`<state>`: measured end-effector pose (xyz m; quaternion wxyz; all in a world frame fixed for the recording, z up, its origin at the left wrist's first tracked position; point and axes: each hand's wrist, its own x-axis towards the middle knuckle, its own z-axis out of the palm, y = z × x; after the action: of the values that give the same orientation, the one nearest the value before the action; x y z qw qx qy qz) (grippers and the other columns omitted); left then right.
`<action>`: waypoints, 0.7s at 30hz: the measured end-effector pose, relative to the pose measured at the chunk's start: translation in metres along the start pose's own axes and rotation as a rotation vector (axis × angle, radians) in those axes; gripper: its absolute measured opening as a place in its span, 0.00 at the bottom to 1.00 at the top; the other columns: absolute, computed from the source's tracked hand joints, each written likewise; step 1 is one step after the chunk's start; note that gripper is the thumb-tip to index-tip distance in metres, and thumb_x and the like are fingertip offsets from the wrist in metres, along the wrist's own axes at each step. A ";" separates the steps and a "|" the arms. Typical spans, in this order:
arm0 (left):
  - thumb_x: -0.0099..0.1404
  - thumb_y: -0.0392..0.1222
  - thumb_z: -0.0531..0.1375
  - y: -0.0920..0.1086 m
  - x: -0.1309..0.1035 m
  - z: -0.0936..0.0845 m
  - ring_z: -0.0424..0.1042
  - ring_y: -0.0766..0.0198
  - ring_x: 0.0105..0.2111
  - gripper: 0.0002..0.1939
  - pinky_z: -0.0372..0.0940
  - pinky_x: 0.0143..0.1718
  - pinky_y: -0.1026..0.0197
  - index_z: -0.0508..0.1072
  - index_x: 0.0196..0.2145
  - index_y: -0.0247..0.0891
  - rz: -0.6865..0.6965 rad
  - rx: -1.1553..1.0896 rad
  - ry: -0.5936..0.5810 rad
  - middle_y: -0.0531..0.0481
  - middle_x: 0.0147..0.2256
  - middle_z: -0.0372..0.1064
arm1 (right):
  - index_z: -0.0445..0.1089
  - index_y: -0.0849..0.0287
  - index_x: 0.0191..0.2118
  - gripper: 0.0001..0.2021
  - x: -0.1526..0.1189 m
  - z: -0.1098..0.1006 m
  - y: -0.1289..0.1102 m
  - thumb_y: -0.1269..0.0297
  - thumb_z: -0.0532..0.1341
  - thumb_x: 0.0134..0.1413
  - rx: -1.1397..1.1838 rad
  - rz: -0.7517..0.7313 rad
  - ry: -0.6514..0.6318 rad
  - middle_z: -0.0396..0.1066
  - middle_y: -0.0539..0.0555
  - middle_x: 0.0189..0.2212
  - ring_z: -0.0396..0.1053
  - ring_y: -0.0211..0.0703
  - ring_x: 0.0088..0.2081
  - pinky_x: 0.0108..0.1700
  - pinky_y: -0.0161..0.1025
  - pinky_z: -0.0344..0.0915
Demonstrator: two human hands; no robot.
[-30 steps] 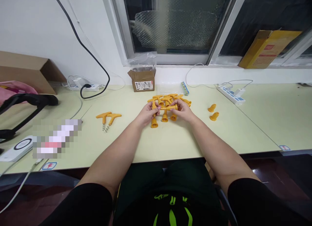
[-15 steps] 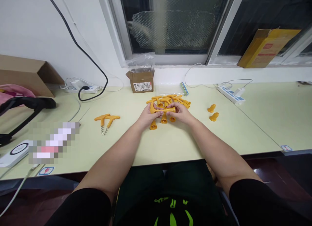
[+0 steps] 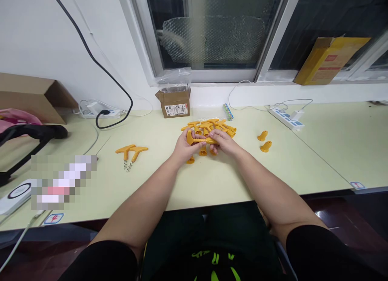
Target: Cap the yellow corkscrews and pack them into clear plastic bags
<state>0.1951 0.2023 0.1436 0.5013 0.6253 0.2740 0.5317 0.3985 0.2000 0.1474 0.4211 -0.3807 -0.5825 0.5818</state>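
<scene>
Between my hands lies a yellow corkscrew, held sideways with its handle to the left. My left hand is closed around the handle end. My right hand grips the yellow bell-shaped sleeve over the screw end, fingers wrapped on it. Behind the hands, a pile of yellow corkscrews and sleeves rests on the table. Just in front of the pile, several loose sleeves stand partly hidden by my hands. To the left, two corkscrews with bare metal spirals lie side by side.
Two yellow sleeves stand to the right. A small cardboard box with plastic lining sits by the wall, beside a clear bag. Power strips with cables lie along the back. A black strap-like frame and a white charger occupy the left.
My right hand has shifted its grip, its fingers now covering more of the sleeve. The view has tilted slightly; the corkscrew stays between both hands.
</scene>
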 end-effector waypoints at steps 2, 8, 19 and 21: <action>0.53 0.44 0.77 -0.001 0.002 -0.001 0.81 0.53 0.44 0.29 0.75 0.48 0.47 0.58 0.35 0.43 0.008 0.003 0.038 0.47 0.36 0.80 | 0.66 0.52 0.45 0.18 -0.002 -0.003 -0.003 0.48 0.68 0.57 -0.024 -0.093 0.015 0.74 0.49 0.34 0.74 0.41 0.28 0.26 0.36 0.69; 0.52 0.44 0.77 -0.003 0.004 -0.006 0.81 0.53 0.46 0.28 0.74 0.52 0.45 0.59 0.34 0.42 0.003 -0.001 0.113 0.49 0.35 0.79 | 0.70 0.55 0.43 0.19 -0.006 -0.012 -0.010 0.56 0.74 0.49 -0.098 -0.190 0.063 0.73 0.50 0.35 0.75 0.44 0.36 0.43 0.43 0.75; 0.54 0.47 0.76 0.006 -0.001 0.000 0.81 0.52 0.45 0.29 0.74 0.50 0.46 0.57 0.35 0.43 0.023 0.008 0.046 0.46 0.39 0.80 | 0.70 0.57 0.37 0.26 -0.006 -0.007 -0.017 0.34 0.58 0.62 0.103 0.324 -0.035 0.71 0.53 0.18 0.66 0.40 0.16 0.17 0.36 0.63; 0.54 0.47 0.76 0.006 0.000 -0.001 0.80 0.52 0.46 0.29 0.73 0.51 0.45 0.57 0.35 0.43 0.020 -0.005 0.061 0.47 0.38 0.80 | 0.70 0.56 0.39 0.26 -0.008 -0.008 -0.018 0.35 0.59 0.61 0.102 0.280 -0.054 0.74 0.54 0.23 0.71 0.42 0.20 0.20 0.37 0.67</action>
<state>0.1931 0.2008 0.1490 0.4890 0.6101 0.2814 0.5564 0.4099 0.1948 0.1646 0.3386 -0.4204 -0.5046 0.6737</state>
